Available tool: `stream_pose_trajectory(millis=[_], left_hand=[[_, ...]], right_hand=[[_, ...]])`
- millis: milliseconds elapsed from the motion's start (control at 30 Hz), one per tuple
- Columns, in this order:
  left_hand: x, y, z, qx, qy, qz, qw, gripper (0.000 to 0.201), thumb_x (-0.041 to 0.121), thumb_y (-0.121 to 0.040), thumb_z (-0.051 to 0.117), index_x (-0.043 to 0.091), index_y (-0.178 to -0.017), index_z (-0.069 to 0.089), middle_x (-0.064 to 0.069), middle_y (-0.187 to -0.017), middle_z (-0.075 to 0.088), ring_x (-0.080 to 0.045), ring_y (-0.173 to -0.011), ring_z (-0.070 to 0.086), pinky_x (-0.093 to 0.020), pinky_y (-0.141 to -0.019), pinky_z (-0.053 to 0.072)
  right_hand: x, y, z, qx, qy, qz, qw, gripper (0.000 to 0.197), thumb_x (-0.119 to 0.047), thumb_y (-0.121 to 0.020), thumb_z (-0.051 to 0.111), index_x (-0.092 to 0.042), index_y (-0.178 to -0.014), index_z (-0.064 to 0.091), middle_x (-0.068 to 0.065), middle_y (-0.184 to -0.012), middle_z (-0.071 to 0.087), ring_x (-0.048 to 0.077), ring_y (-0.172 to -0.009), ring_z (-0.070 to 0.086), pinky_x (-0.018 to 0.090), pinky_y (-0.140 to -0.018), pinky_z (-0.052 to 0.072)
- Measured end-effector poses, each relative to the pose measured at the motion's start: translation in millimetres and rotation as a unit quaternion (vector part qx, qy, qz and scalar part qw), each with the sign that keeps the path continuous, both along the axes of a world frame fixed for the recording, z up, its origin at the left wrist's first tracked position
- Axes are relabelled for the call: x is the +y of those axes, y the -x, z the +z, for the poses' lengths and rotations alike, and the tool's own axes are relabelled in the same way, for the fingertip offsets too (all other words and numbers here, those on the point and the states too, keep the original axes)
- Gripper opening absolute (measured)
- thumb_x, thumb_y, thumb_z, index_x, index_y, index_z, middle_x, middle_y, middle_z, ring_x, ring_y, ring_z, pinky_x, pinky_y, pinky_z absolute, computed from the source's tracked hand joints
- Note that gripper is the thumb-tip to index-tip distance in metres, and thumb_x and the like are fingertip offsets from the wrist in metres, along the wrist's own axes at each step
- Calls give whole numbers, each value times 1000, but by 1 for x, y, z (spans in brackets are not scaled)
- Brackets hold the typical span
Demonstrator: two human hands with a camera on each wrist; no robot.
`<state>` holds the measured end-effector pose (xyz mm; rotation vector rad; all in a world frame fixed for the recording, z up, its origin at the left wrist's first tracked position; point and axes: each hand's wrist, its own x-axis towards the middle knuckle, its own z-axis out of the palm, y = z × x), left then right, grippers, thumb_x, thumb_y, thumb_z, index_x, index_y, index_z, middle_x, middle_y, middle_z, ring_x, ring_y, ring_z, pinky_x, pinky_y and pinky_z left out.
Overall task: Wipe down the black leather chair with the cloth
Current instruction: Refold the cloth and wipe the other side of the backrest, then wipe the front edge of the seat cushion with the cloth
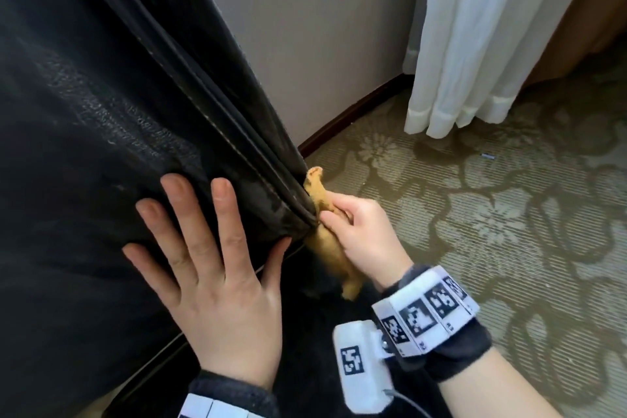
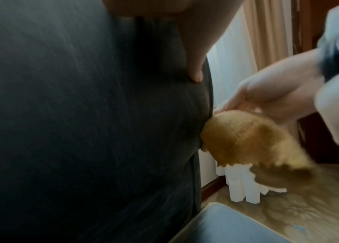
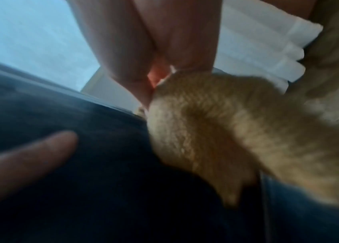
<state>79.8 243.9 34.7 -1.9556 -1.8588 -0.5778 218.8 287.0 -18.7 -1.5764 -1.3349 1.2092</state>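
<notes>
- The left hand [image 1: 210, 268] is lying flat with its fingers spread on the black leather chair [image 1: 101, 105], probably steadying the padded panel so it is not giving way under the rubbing.
- The right hand [image 1: 359, 231] is gripping the bunched tan cloth [image 1: 327, 248], its fingers curling round it and pushing it against the chair's piped side seam [image 1: 237, 153].
- Bunching is likely giving a firm edge for working into the seam's groove.
- Behind, a white curtain [image 1: 492, 44] is hanging over the patterned carpet [image 1: 509, 214].
</notes>
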Motion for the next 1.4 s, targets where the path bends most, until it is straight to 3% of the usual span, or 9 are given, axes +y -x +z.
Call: stream_pose_trajectory(millis=[100, 367, 500, 567, 667, 767, 1000, 1233, 1400], left_hand=[[0, -2, -1, -10, 2, 4, 1000, 109, 43, -79, 70, 26, -145, -15, 10, -148, -32, -15, -139, -24, -44, -114, -9], [-12, -11, 9, -52, 48, -10, 997, 111, 26, -76, 74, 25, -144, -14, -15, -147, -9, -33, -137, -9, -46, -113, -7], [-37, -27, -3, -102, 120, -58, 986, 91, 21, -81, 61, 21, -148, -1, -7, -154, -14, -21, -143, -12, -48, -112, 2], [-53, -37, -21, -107, 182, -80, 974, 83, 28, -79, 49, 19, -148, 4, -2, -157, -9, -15, -143, -10, -45, -112, 3], [-75, -42, -60, -100, 280, -83, 951, 89, 31, -79, 60, 16, -148, 5, -3, -156, 9, -13, -144, -7, -45, -111, 11], [-83, -37, -97, -94, 374, -51, 921, 107, 46, -70, 71, 14, -148, 6, -4, -154, 15, -16, -143, 0, -47, -112, 20], [-80, -39, -135, -98, 525, -18, 845, 111, 70, -74, 50, 33, -124, -42, 8, -138, -44, -9, -129, -36, -44, -115, -5], [-88, -38, -149, -89, 563, -5, 822, 114, 67, -73, 55, 37, -119, -45, 10, -133, -51, -10, -126, -41, -45, -114, -8], [-89, -37, -152, -82, 567, -3, 819, 114, 67, -73, 54, 36, -125, -43, 9, -137, -49, -11, -128, -40, -45, -114, -8]], right_hand=[[-7, 4, 22, 2, -28, -19, 999, 29, -8, -86, 59, -16, -112, 67, 6, -107, 69, 16, -102, 60, 30, -96, 43], [-31, -64, 79, 218, -96, -33, 971, 26, -6, -79, 66, -17, -102, 70, -6, -93, 73, 7, -90, 66, 22, -83, 53], [-24, -128, 52, 144, -71, -126, 979, 30, -34, -70, 67, -30, -99, 70, -10, -92, 73, 11, -91, 66, 25, -76, 56], [-26, -143, 32, 103, -57, -115, 986, 23, -19, -81, 63, -32, -99, 69, -17, -88, 73, 3, -85, 65, 15, -68, 55], [-38, -139, -2, -43, -16, -36, 998, 33, -5, -85, 60, -29, -108, 64, -23, -99, 66, -19, -81, 58, -5, -78, 39], [-50, -125, -35, -129, 36, 35, 990, 30, -8, -85, 61, -20, -112, 66, -15, -105, 62, -8, -95, 57, -11, -77, 29], [-34, -82, -79, -203, 35, 101, 973, 31, -12, -87, 59, -20, -117, 63, 1, -123, 62, 17, -117, 53, 14, -93, 30], [12, -26, -96, -290, 9, 180, 940, 43, -20, -88, 54, -36, -128, 50, 7, -121, 61, 26, -111, 55, 36, -94, 43], [-2, -13, -105, -351, 19, 249, 903, 36, -30, -95, 45, -28, -131, 49, 3, -146, 37, 32, -116, 53, 42, -91, 46]])
